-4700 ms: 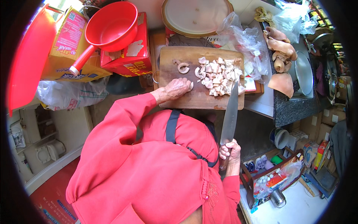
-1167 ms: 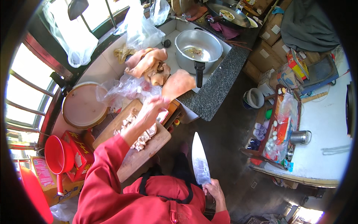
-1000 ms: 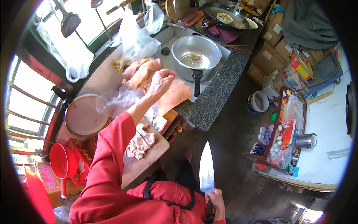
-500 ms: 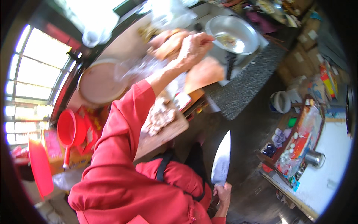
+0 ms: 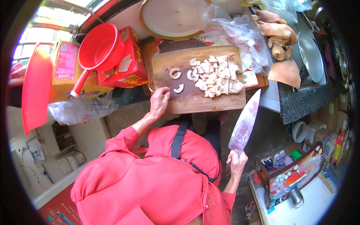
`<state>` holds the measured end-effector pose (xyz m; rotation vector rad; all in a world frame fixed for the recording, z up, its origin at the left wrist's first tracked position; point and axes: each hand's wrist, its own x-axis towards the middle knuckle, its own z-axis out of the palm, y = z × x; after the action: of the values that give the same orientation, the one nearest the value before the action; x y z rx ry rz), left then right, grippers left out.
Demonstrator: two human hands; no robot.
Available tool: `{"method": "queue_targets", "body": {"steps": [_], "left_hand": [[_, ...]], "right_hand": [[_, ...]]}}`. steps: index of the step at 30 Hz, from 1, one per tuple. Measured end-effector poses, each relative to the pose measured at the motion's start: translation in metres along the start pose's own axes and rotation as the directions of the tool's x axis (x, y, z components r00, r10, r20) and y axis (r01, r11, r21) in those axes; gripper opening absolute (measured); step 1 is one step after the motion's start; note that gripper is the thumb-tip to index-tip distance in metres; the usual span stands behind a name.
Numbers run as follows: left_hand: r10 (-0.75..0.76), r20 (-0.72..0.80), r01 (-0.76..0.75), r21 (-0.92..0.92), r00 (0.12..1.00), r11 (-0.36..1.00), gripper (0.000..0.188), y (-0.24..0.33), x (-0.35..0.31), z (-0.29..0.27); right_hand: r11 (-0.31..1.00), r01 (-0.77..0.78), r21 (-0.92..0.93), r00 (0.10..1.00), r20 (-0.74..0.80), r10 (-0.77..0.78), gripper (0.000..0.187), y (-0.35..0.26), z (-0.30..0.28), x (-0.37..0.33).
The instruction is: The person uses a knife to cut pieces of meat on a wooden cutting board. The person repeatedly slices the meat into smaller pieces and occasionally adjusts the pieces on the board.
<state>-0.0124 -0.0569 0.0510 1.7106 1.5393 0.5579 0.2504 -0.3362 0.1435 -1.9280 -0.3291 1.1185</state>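
In my right hand point(image 5: 236, 162) is the handle of a wide-bladed kitchen knife point(image 5: 245, 122), its blade pointing up and away, off the board's near right corner. My left hand point(image 5: 160, 100) rests at the near left edge of a wooden cutting board point(image 5: 187, 103). Its fingers are curled together, and whatever they may hold is hidden. Pale chopped meat pieces point(image 5: 217, 77) are heaped on the board's right half. A curled slice point(image 5: 175, 73) and a small curved piece point(image 5: 179, 88) lie apart on the left.
Larger meat pieces point(image 5: 277, 35) and a flat slab point(image 5: 285, 73) lie right of the board, beside a metal basin point(image 5: 311, 56). Clear plastic bags point(image 5: 243, 37) and a round lid-like disc point(image 5: 174, 18) are behind it. A red dipper point(image 5: 99, 47) sits on boxes at left.
My left hand has come back from beside the metal basin to the board's near left edge. The view has swung left. My right hand still grips the knife.
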Motion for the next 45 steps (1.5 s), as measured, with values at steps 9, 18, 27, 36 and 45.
{"method": "queue_targets", "body": {"steps": [9, 18, 27, 36, 45], "left_hand": [[0.496, 0.098, -0.5, 0.318, 0.863, 0.806, 0.03, 0.003, 0.021, 0.039], [0.44, 0.196, -0.48, 0.414, 0.877, 0.773, 0.022, -0.003, 0.05, 0.032], [-0.184, 0.603, 0.626, -0.705, 0.777, 0.333, 0.034, 0.022, 0.039, 0.004], [-0.147, 0.558, 0.545, -0.663, 0.817, 0.514, 0.027, 0.012, 0.034, 0.014], [0.335, -0.037, -0.331, 0.077, 0.942, 0.94, 0.018, 0.0, 0.053, 0.019]], "right_hand": [[0.938, 0.171, 0.302, 0.985, -0.058, -0.161, 0.013, -0.029, 0.069, 0.028], [0.951, 0.171, 0.259, 0.985, -0.028, -0.17, 0.012, -0.032, 0.079, 0.033], [0.977, 0.121, 0.176, 0.99, 0.049, -0.132, 0.013, -0.031, 0.079, 0.033], [0.985, 0.099, 0.142, 0.991, 0.077, -0.111, 0.012, -0.029, 0.079, 0.039], [0.981, 0.09, 0.17, 0.991, 0.081, -0.105, 0.011, -0.026, 0.08, 0.043]]}}
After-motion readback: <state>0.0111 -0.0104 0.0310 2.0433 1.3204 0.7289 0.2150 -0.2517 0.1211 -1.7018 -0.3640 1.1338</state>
